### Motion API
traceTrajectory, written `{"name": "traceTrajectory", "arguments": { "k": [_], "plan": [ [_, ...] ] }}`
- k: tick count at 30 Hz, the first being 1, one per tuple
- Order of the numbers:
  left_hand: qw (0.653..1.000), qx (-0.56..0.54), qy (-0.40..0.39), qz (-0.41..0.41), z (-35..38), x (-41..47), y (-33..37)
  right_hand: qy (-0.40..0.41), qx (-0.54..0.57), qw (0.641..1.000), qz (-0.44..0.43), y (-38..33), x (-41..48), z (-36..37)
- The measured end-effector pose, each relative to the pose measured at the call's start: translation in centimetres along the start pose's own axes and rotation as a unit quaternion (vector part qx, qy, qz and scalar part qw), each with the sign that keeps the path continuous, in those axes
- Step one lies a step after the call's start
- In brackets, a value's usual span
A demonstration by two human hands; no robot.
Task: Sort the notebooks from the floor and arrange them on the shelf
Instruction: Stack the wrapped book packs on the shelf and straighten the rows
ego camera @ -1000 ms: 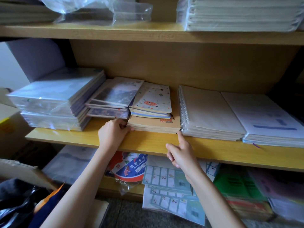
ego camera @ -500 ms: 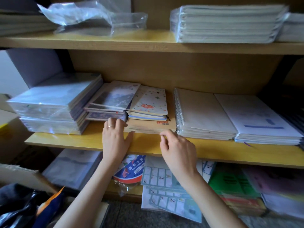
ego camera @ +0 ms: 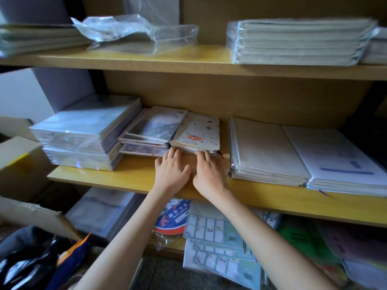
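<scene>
On the middle shelf (ego camera: 100, 176): your brown notebooks (ego camera: 223, 167) lie near its front edge, under the spotted notebooks (ego camera: 199, 132).
Left hand (ego camera: 170, 171): flat, fingers straight, pressing on the brown notebooks; it grips nothing.
Right hand (ego camera: 208, 173): the same, alongside.
Risk: if you push hard, the spotted notebooks may slide off backward, or the brown notebooks may jam against the spiral notebooks (ego camera: 266, 147).

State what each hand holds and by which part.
Nothing gripped: left hand and right hand press straight fingers on the front of the brown notebook stack.
</scene>
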State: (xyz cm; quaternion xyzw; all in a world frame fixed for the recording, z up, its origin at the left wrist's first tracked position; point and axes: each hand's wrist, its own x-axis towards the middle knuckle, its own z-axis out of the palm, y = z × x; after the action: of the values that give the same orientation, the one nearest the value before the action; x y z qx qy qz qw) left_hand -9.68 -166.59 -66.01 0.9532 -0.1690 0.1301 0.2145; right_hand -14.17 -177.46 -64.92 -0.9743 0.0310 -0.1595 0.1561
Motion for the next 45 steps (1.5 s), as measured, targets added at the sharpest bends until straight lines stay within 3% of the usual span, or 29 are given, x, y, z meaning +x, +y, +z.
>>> {"name": "traceTrajectory", "arguments": {
  "k": [6,12,15,18,23,27,33,41,43,45],
  "plan": [
    [0.999,0.005,-0.029,-0.030,-1.0,1.0,0.9,0.001,0.038,0.998,0.042,-0.7,0.7,-0.3],
    [0.997,-0.034,0.068,0.013,-1.0,-1.0,1.1,0.043,0.054,0.997,0.043,-0.3,-0.4,0.1],
    [0.991,-0.113,0.029,-0.070,-0.5,-0.9,1.8,0.075,0.129,0.982,0.119,-0.5,-1.2,-0.6],
    [0.963,-0.223,0.035,-0.149,-0.4,-0.3,2.6,0.002,0.211,0.960,0.182,-0.5,-1.0,-1.3],
    [0.948,-0.258,0.072,-0.172,0.7,-0.4,3.5,-0.039,0.123,0.979,0.160,-0.1,-0.6,-1.2],
    [0.939,-0.277,0.095,-0.181,1.2,-0.2,3.1,-0.023,0.109,0.982,0.150,-0.1,-0.9,-1.0],
    [0.943,-0.265,0.132,-0.155,0.9,-0.1,2.5,-0.022,0.144,0.978,0.150,0.6,-0.4,-1.1],
    [0.967,-0.207,0.081,-0.124,1.0,-0.4,2.1,-0.019,0.086,0.988,0.130,-0.2,-0.7,-0.6],
    [0.979,-0.153,0.113,-0.075,0.9,-1.1,1.7,-0.016,0.062,0.991,0.118,-0.3,-0.9,-0.4],
    [0.989,-0.051,0.133,0.043,0.7,-1.3,1.0,-0.010,0.040,0.994,0.103,0.1,-1.1,-0.3]
  ]
}}
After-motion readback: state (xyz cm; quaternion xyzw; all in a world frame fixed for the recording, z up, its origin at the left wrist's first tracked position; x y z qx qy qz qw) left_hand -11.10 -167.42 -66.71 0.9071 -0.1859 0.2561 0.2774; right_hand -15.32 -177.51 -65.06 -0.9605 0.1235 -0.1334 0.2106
